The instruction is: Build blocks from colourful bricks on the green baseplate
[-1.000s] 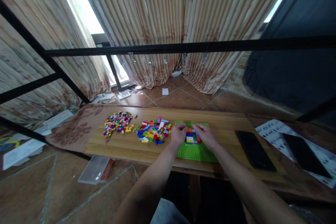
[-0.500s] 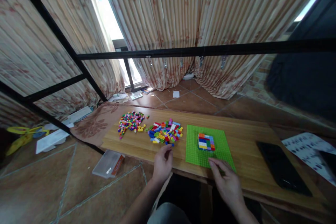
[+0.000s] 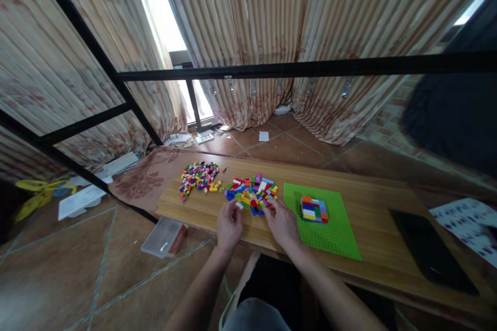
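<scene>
A pile of larger coloured bricks (image 3: 253, 191) lies mid-table. At its near left edge is my left hand (image 3: 229, 225), fingers closed beside a white brick; what they hold, if anything, is too small to tell. My right hand (image 3: 282, 221) reaches the pile's near right edge, its fingertips pinched near a magenta brick, their contents unclear. On the green baseplate (image 3: 337, 227), right of my right hand, stands a square multicoloured brick build (image 3: 314, 210). Further left lies a heap of small bricks (image 3: 199, 177).
The wooden table (image 3: 373, 201) carries a black tablet (image 3: 433, 251) and a printed sheet (image 3: 466, 222) at the right. A clear plastic box (image 3: 163, 238) is on the floor at the near left. A black metal bar (image 3: 272, 70) crosses beyond the table.
My right hand has moved left from the baseplate to the brick pile. My left hand has shifted slightly left along the pile's near edge. The view has shifted a little.
</scene>
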### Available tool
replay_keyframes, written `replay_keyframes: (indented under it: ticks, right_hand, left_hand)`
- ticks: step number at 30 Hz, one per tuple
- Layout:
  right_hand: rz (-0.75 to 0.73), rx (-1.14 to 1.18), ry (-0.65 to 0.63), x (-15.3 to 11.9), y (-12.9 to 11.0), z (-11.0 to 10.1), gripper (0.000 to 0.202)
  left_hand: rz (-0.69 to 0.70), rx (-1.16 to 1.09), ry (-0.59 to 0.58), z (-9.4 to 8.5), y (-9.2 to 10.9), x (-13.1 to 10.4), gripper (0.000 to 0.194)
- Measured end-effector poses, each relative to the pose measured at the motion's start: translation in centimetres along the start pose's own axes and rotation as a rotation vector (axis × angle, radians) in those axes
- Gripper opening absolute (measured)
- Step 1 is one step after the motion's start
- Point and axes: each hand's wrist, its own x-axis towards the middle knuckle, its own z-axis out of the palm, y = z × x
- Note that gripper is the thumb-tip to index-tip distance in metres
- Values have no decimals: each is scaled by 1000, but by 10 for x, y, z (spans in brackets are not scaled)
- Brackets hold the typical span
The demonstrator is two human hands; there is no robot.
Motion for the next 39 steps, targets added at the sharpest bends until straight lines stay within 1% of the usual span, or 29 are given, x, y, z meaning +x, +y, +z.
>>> replay_keyframes:
  ticks: [2,5,7,8,10,12,14,16,17,19,21,22,24,27,29,31,35,39]
  right_hand:
    - [71,-85,-24,10,-7,7,21]
    - [170,-166,-40,17,-12,13,20]
    - [207,-126,-34,17,-11,15,20]
    - [220,-69,-25,16,-10,14,21]
    - [241,146,6,12,-7,10,23]
    - [295,495,2,4,-6,3,28]
    - [387,905,-91,-7,-7,-7,31]
    - [474,1244,-222,-19,-9,-18,32]
    - [497,1362,-271,-25,-11,-23,31]
    - [505,1499,-312,-34,-12,-32,28]
    - [487,1513,-309,-39,-12,-38,27]
    - [468,1478,-297,-40,-11,-40,28]
    - [412,1339,-256,-42,-9,-42,31]
    - [349,1115,-136,-43,-10,-46,35]
    - [337,1049,-67,-43,-12,-49,35]
    - [321,1051,-35,-44,-15,-52,35]
    - [291,1105,-29,-44,-20,-56,30]
    - [345,1138,-18,-44,-24,-55,27]
  left_hand:
    - [17,7,-11,-1,0,-1,23]
    - [26,-1,-24,-2,-1,-1,22]
    - [6,-29,-24,-2,-1,-1,22]
    - [-17,-55,-21,-3,0,0,22]
    - [-90,-142,-10,-4,4,-1,22]
    - [-174,-275,-12,-5,14,-3,25]
    - [-225,-422,-60,-6,30,-7,29]
    - [-226,-551,-176,-6,50,-10,31]
    - [-221,-616,-254,-6,60,-12,32]
    - [-228,-743,-398,-6,77,-14,32]
    - [-243,-810,-483,-6,89,-14,30]
    - [-244,-810,-497,-7,92,-14,29]
    - [-219,-743,-471,-9,97,-14,24]
    - [-125,-597,-404,-14,102,-14,18]
    - [-55,-530,-396,-18,107,-15,17]
    - [8,-473,-410,-21,112,-15,18]
    - [104,-339,-414,-25,117,-17,19]
    - [171,-245,-367,-22,116,-22,18]
